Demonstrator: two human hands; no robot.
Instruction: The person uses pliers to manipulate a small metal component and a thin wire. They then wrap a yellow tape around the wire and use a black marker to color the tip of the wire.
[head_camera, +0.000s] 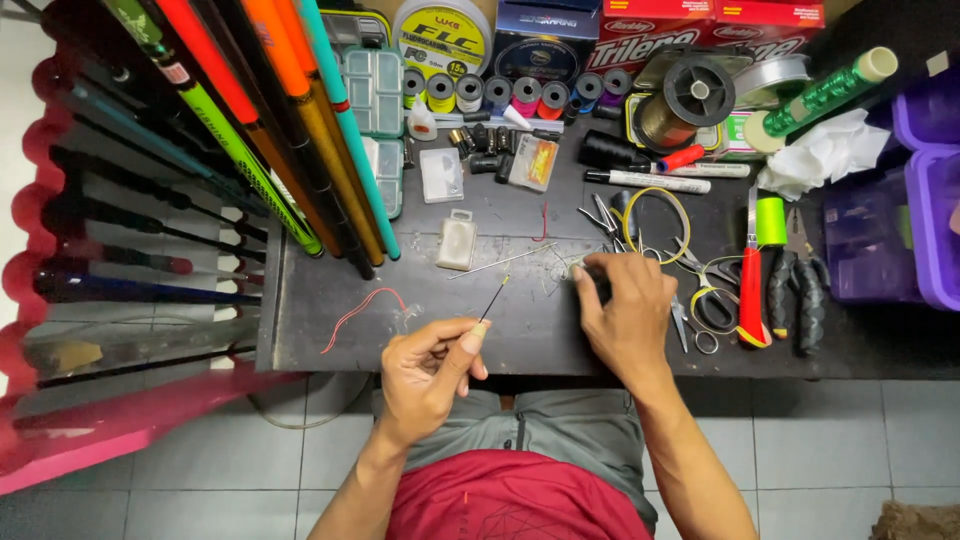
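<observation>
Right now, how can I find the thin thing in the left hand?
Start at the black table and go to its near edge, where the left hand pinches a thin dark needle-like stick. It points up and right toward the right hand. Unlike the loose red wire beside it, it is straight with a yellow tip.

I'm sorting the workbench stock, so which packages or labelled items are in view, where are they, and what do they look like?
Round line spool: back edge, centre-left; white and yellow label.
Dark box: back centre; navy, disc pictured.
Red boxes: back right; red with white band.
Labelled rod: left rack; green, printed.
White marker: mid-right; black cap.
</observation>
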